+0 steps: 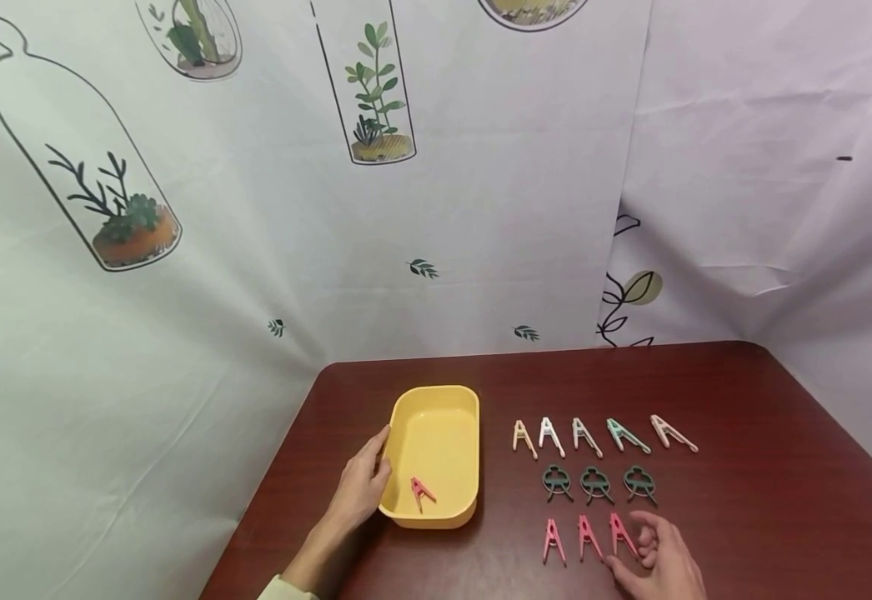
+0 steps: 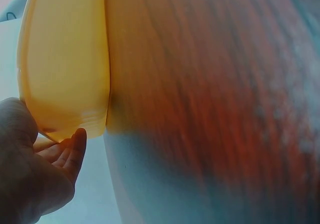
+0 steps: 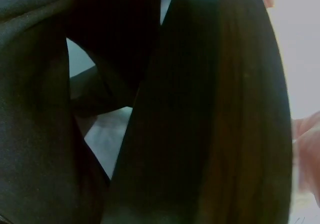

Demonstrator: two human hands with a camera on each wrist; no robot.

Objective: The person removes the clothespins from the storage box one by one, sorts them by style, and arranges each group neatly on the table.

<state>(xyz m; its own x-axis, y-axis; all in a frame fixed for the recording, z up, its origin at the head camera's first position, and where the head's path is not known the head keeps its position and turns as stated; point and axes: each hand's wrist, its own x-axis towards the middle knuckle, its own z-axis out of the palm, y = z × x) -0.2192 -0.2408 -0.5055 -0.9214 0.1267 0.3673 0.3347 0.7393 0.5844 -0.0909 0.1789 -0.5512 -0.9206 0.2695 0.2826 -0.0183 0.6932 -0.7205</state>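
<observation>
My left hand (image 1: 358, 487) grips the left side of a yellow plastic basin (image 1: 473, 467); in the left wrist view, its fingers (image 2: 76, 151) bend against the basin's outer wall. One pink clothespin (image 1: 419, 492) lies inside the basin. At the front right, my right hand (image 1: 664, 560) is beside the rightmost of three pink clothespins (image 1: 620, 532), thumb and index finger spread apart around it. The other two, a middle pink clothespin (image 1: 588, 533) and a left pink clothespin (image 1: 552, 540), lie to its left. The right wrist view shows only part of the hand (image 3: 310, 156) at its edge.
Behind the pink row lie three dark green round clips (image 1: 595, 483). Farther back is a row of several pale clothespins, including a white one (image 1: 550, 435) and a green one (image 1: 626, 434). The dark red table (image 1: 766, 467) ends at a printed cloth backdrop (image 1: 481, 250).
</observation>
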